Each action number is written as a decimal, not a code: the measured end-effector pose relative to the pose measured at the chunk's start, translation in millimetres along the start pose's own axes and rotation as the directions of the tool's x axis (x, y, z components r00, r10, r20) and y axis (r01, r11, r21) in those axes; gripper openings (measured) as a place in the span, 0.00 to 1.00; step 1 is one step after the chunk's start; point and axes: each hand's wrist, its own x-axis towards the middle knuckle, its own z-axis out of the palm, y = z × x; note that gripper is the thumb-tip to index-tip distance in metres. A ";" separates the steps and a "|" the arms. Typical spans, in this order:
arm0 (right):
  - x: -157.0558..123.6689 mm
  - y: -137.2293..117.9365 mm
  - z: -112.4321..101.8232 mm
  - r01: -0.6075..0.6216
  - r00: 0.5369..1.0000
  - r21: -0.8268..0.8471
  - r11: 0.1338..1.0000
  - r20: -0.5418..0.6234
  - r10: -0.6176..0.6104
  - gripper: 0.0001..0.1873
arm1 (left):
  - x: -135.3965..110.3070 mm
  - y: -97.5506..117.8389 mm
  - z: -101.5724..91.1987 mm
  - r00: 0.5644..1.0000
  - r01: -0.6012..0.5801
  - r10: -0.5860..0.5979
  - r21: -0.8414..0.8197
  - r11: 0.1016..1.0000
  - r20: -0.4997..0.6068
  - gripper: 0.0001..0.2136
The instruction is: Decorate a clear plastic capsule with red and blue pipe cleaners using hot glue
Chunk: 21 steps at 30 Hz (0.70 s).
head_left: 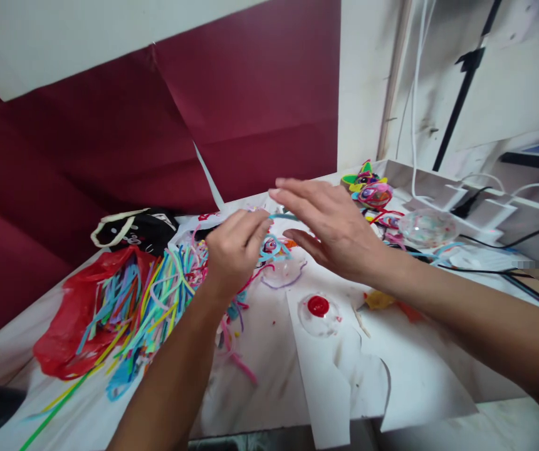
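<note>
Backdrop: smooth maroon sheet [260,94] across the pale wall behind.
Table: white, faintly streaked tabletop [260,388], cluttered at left, back and right; a nearly bare stretch lies between the left heap and the paper.
Near edge: cut-out white paper sheet [420,376] overhangs it.
Left heap: crumpled red plastic bag [67,326], multicoloured fuzzy stems [170,288] spilling out.
Right hand: the right hand [328,225] is raised, fingers extended, thumb apart; contact with the stem cannot be told.
Left hand: the left hand [236,247] is curled closed, pinching the strand.
Strand: thin light-blue fuzzy stem [282,216], above the table between both hands.
</note>
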 end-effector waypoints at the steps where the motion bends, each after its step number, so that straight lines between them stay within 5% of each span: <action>1: -1.0 1.5 2.2 -0.004 0.998 -0.009 1.000 0.060 0.004 0.17 | -2.9 1.6 6.0 0.999 -0.036 0.036 0.009 0.999 0.038 0.05; 8: -35.0 8.1 0.6 -0.265 0.943 0.332 0.905 0.287 0.170 0.16 | -28.6 -18.8 11.2 0.897 -0.374 0.279 0.251 0.893 0.342 0.08; 15: -70.9 13.9 -12.3 -0.578 0.806 0.526 0.624 0.488 0.335 0.19 | -48.4 -27.6 7.8 0.927 -0.150 0.091 0.136 0.979 0.363 0.11; 21: -85.1 34.2 -13.2 -0.688 0.716 0.594 0.417 0.460 0.525 0.18 | -57.3 -35.1 13.6 0.873 -0.110 0.062 0.071 0.991 0.484 0.11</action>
